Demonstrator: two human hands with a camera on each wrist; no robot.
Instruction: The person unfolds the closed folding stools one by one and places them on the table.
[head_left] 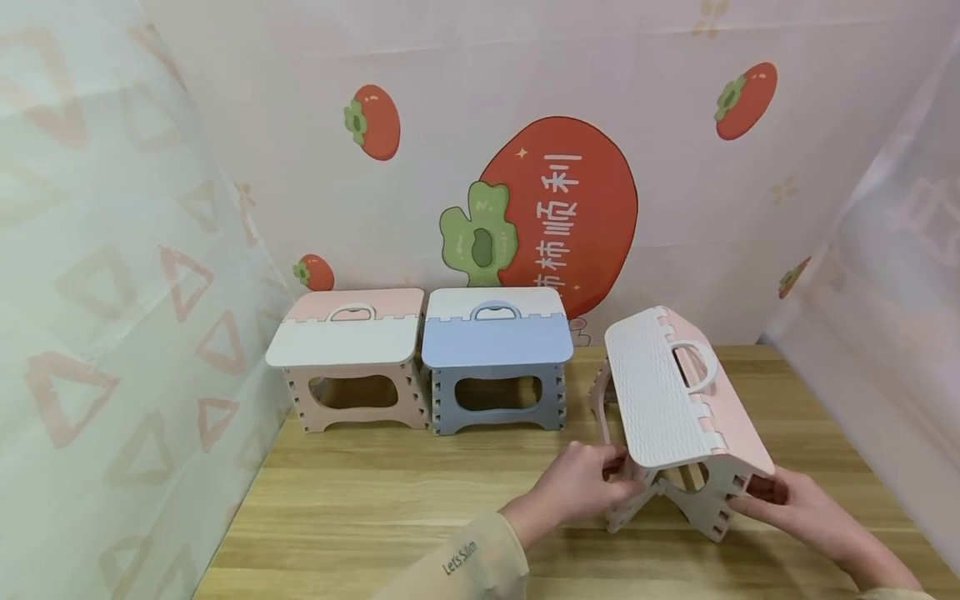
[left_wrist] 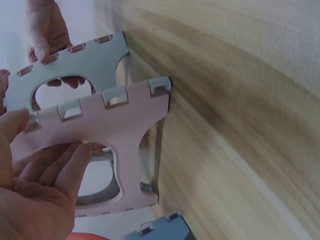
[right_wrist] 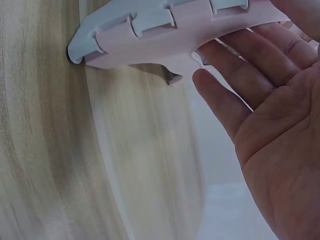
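A pink-and-white folding stool stands partly folded on the right of the table, its two-part top peaked along the hinge and a white carry handle on it. With fingers curled through the cutout of one pink leg panel, my left hand grips the stool's left side. On the opposite side, my right hand holds the other leg panel, thumb at its notched edge and fingers behind it. The right wrist view shows those fingers curled under the panel's pink edge.
Two unfolded stools stand side by side at the back left: a pink-and-white one and a blue-and-white one. All are on a wood-grain table. Behind hangs a backdrop with printed persimmons; pale sheets flank both sides.
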